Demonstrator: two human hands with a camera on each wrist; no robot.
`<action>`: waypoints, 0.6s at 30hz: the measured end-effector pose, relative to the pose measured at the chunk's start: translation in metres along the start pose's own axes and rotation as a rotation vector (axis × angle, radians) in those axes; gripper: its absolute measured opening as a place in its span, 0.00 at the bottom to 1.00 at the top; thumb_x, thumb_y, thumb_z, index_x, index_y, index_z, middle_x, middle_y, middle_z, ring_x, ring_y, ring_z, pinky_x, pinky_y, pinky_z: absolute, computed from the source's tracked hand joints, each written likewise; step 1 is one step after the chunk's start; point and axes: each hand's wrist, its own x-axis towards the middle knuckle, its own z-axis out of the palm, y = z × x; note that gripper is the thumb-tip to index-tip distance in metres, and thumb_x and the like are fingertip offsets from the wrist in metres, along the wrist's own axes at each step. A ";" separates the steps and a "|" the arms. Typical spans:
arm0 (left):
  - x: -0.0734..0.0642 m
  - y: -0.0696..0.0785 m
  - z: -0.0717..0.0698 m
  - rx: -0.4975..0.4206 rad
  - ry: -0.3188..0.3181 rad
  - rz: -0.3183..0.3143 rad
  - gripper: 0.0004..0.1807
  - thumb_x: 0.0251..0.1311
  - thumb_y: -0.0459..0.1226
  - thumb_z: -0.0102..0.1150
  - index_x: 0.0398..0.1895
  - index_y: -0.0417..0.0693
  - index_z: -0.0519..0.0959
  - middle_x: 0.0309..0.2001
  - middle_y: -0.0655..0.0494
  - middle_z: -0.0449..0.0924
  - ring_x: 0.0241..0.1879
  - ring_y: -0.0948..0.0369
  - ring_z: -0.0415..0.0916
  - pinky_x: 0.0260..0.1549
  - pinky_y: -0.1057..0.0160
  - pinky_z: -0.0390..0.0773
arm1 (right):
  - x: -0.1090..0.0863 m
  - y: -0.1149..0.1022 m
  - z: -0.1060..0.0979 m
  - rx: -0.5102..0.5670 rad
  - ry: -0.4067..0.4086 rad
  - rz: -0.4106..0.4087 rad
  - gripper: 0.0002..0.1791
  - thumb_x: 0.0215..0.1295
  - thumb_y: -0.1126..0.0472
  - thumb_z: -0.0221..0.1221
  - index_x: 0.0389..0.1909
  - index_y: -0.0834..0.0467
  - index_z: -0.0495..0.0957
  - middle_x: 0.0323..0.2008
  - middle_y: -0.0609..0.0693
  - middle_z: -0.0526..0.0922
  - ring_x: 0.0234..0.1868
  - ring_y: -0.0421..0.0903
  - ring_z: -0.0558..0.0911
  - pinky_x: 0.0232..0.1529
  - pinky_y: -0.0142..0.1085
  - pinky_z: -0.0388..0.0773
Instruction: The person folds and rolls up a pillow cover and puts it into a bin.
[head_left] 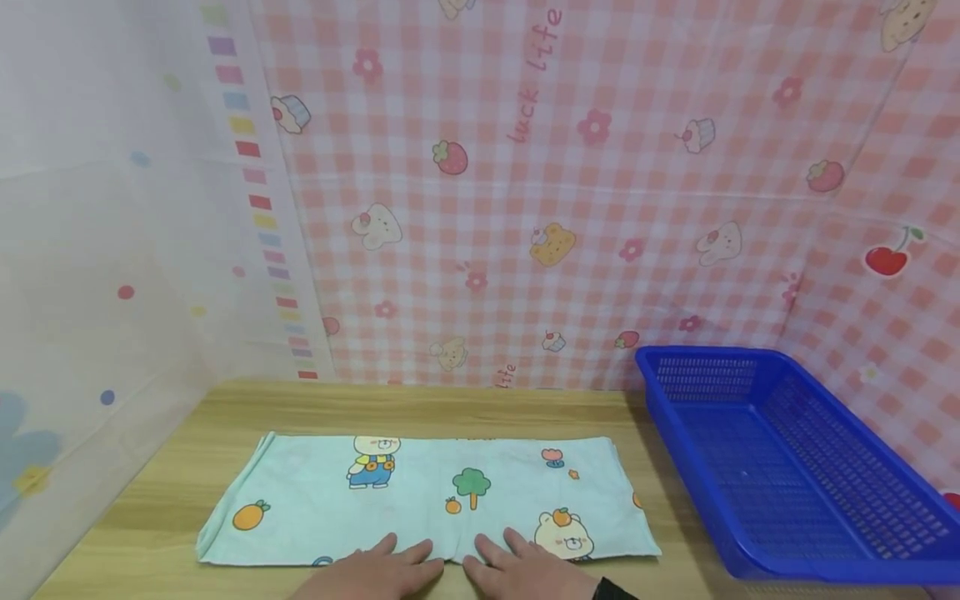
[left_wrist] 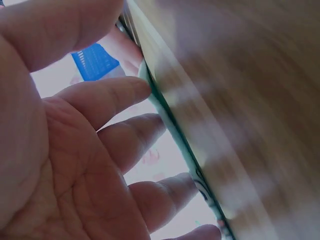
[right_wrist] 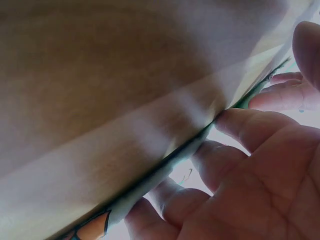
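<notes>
A pale mint cloth [head_left: 405, 500] printed with bears, oranges and a tree lies folded into a long flat strip on the wooden table. At its near edge, left of the middle, my left hand [head_left: 378, 573] rests with fingers spread and fairly straight. My right hand [head_left: 525, 573] lies just to the right, its fingers also spread on the near edge. In the left wrist view, fingertips [left_wrist: 142, 89] touch the thin edge of the cloth [left_wrist: 175, 130]. The right wrist view has fingertips [right_wrist: 227, 120] along the same edge. Neither palm grips anything.
A blue plastic basket [head_left: 693, 467] with mesh walls stands on the table to the right of the cloth. Behind, a pink checked curtain [head_left: 487, 317] hangs at the table's back edge. White sheeting [head_left: 112, 233] borders the left side. A black band [head_left: 611, 588] circles the right wrist.
</notes>
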 end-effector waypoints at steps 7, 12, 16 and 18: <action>0.003 0.013 -0.002 0.033 0.028 0.015 0.37 0.63 0.70 0.56 0.73 0.71 0.73 0.75 0.67 0.71 0.74 0.44 0.70 0.62 0.33 0.75 | 0.003 0.006 0.008 0.070 0.006 -0.002 0.42 0.72 0.22 0.43 0.81 0.38 0.61 0.81 0.46 0.63 0.76 0.65 0.69 0.71 0.53 0.74; 0.008 0.017 -0.002 0.048 0.004 -0.014 0.38 0.63 0.71 0.55 0.74 0.71 0.73 0.75 0.70 0.71 0.76 0.47 0.69 0.64 0.37 0.76 | 0.000 0.002 0.002 0.067 -0.004 -0.001 0.42 0.73 0.23 0.44 0.81 0.39 0.62 0.81 0.46 0.64 0.76 0.65 0.70 0.71 0.52 0.74; 0.009 0.015 -0.003 0.042 -0.013 -0.044 0.37 0.62 0.69 0.59 0.72 0.71 0.76 0.73 0.73 0.73 0.75 0.50 0.69 0.62 0.41 0.79 | -0.001 0.001 -0.003 0.078 -0.042 0.019 0.42 0.73 0.23 0.44 0.81 0.39 0.62 0.81 0.47 0.63 0.77 0.64 0.68 0.72 0.52 0.72; 0.008 0.013 -0.004 0.030 -0.016 -0.060 0.36 0.60 0.69 0.62 0.71 0.71 0.77 0.72 0.74 0.73 0.75 0.51 0.70 0.60 0.42 0.81 | -0.001 0.005 -0.001 0.076 -0.038 0.009 0.43 0.73 0.22 0.43 0.81 0.40 0.62 0.81 0.47 0.63 0.77 0.65 0.68 0.72 0.52 0.72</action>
